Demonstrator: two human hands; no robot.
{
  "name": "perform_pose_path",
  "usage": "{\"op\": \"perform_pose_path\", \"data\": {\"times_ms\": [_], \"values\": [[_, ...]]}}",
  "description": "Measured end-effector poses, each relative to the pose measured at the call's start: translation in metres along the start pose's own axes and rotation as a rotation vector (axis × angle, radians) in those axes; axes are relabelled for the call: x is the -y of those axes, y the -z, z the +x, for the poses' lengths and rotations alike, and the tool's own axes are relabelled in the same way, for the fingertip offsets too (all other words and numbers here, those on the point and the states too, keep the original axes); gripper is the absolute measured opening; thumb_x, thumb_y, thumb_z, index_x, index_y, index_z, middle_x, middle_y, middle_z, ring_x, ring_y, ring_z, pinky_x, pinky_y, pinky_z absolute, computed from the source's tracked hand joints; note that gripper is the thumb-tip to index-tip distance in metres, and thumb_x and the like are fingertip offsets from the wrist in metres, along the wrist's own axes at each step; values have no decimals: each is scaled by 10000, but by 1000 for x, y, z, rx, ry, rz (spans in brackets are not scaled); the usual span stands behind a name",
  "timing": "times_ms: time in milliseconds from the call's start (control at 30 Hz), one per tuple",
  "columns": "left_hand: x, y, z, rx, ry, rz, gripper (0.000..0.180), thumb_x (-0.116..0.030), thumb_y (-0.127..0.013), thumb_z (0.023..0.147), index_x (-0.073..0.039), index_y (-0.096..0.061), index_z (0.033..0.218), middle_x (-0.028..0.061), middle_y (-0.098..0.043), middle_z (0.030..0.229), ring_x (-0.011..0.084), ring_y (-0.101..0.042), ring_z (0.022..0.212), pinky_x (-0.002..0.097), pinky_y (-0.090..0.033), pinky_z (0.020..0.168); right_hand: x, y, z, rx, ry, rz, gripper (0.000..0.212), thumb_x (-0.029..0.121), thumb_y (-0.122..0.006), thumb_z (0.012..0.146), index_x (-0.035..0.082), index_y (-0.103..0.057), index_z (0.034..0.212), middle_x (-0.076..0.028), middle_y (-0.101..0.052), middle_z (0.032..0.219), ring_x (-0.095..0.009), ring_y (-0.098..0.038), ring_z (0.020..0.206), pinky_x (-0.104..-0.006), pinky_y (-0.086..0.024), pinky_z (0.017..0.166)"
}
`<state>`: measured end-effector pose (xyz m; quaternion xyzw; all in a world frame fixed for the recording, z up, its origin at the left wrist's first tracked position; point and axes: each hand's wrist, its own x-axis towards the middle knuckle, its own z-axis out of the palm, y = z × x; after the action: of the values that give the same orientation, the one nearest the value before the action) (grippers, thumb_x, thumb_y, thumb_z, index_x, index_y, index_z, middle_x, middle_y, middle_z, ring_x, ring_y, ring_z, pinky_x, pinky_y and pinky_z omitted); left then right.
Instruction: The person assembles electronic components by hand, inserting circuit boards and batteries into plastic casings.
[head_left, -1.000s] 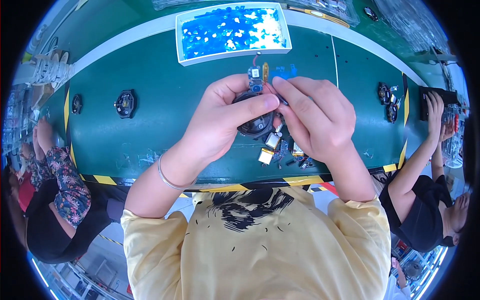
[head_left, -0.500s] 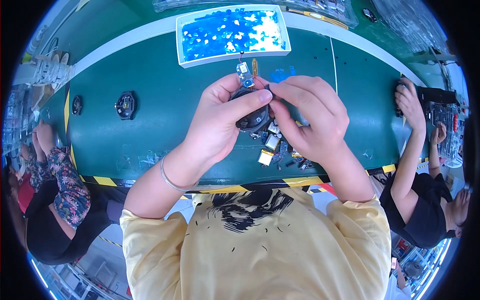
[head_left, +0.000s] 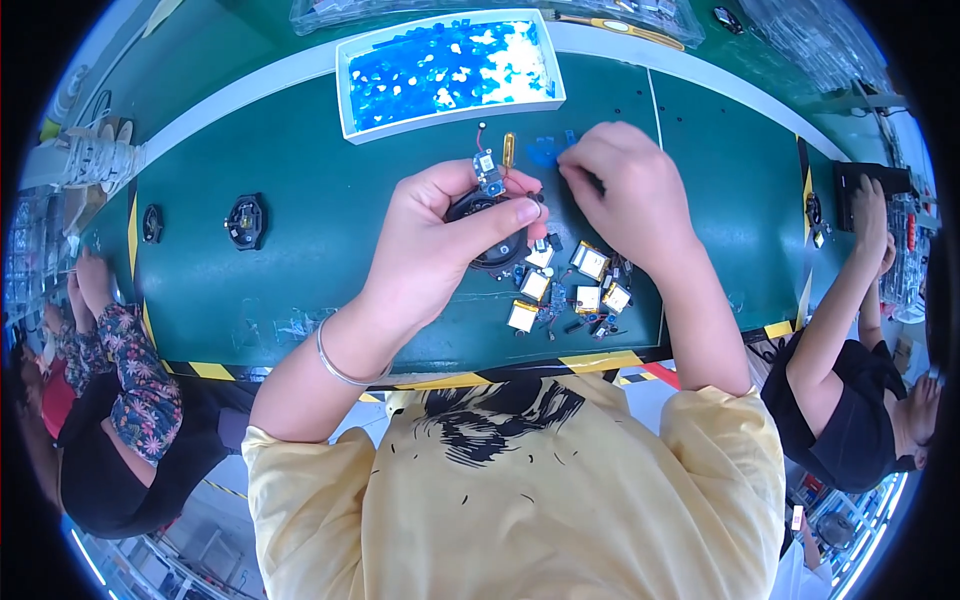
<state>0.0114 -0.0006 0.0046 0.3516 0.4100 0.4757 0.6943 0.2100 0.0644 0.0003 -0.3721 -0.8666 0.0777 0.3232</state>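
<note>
1. The left hand [head_left: 440, 225] is clamped on a black round case [head_left: 505, 250], thumb across its top, above the middle of the green table [head_left: 330, 220].
2. A small circuit board [head_left: 487, 172] sticks out from the far side of the case, with a thin red wire rising beyond it. A gold strip [head_left: 509, 150] stands just to its right.
3. The right hand [head_left: 632, 195] is apart from the left, to its right, with thumb and forefinger bent toward each other. Its fingertips are just beside some blue film pieces [head_left: 545, 150]; I cannot tell whether they hold anything.
4. Near and right of the case lies a loose cluster of silvery battery cells [head_left: 587, 299] with yellow edges, mixed with small dark parts.
5. Beyond the hands, at the far side, sits a white tray [head_left: 455, 122] filled with blue and white bits. A yellow-handled tool [head_left: 640, 33] lies farther right.
6. On the left of the table rest a black housing [head_left: 245, 222] and, farther left, a smaller dark one [head_left: 152, 224].
7. Co-workers sit at both sides; the right one's hand [head_left: 870, 205] is at a black box.
</note>
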Motion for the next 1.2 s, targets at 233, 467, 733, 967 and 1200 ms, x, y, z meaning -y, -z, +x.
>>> {"op": "perform_pose_path", "data": {"times_ms": [233, 467, 733, 967, 1200], "values": [[0, 3, -1, -33, 6, -102, 161, -24, -635, 878, 6, -639, 1036, 133, -662, 964, 210, -679, 790, 328, -590, 663, 13, 1, -2, 221, -363, 250, 80, 89, -699, 805, 43, -665, 860, -64, -659, 783, -182, -645, 724, -290, -512, 643], [-3, 7, -1, 114, 21, -310, 145, -42, -651, 883, -9, -674, 1022, 88, -678, 876, 161, -679, 772, 301, -585, 623, 26, -2, -4, 306, -802, 1632, 160, 97, -662, 883, -29, -654, 981, -96, -690, 845, -115, -656, 715, -219, -528, 651], [-4, 0, -3, 41, 30, -64, 313, -29, -517, 927, 27, -567, 1230, 137, -639, 1082, 210, -679, 806, 296, -608, 641, 23, 3, -7, 205, -808, 1500, 132, 15, -665, 847, -39, -654, 967, -87, -685, 850, -114, -654, 698, -204, -534, 674], [-15, 1, -1, 30, 139, -29, 372, 25, -464, 926, 28, -484, 1298, 114, -612, 1161, 173, -642, 1004, 301, -607, 762, 37, 5, -5, -87, -440, 562, 117, -28, -708, 769, -20, -654, 872, -59, -665, 819, -110, -623, 704, -227, -502, 651], [-7, -4, -5, 32, 85, -48, 323, 6, -457, 947, 49, -491, 1265, 89, -622, 1106, 146, -636, 978, 288, -599, 788, 43, -2, -4, -137, -33, 202, 164, 26, -758, 662, 46, -639, 773, -73, -640, 774, -239, -625, 702, -333, -513, 617]]}}
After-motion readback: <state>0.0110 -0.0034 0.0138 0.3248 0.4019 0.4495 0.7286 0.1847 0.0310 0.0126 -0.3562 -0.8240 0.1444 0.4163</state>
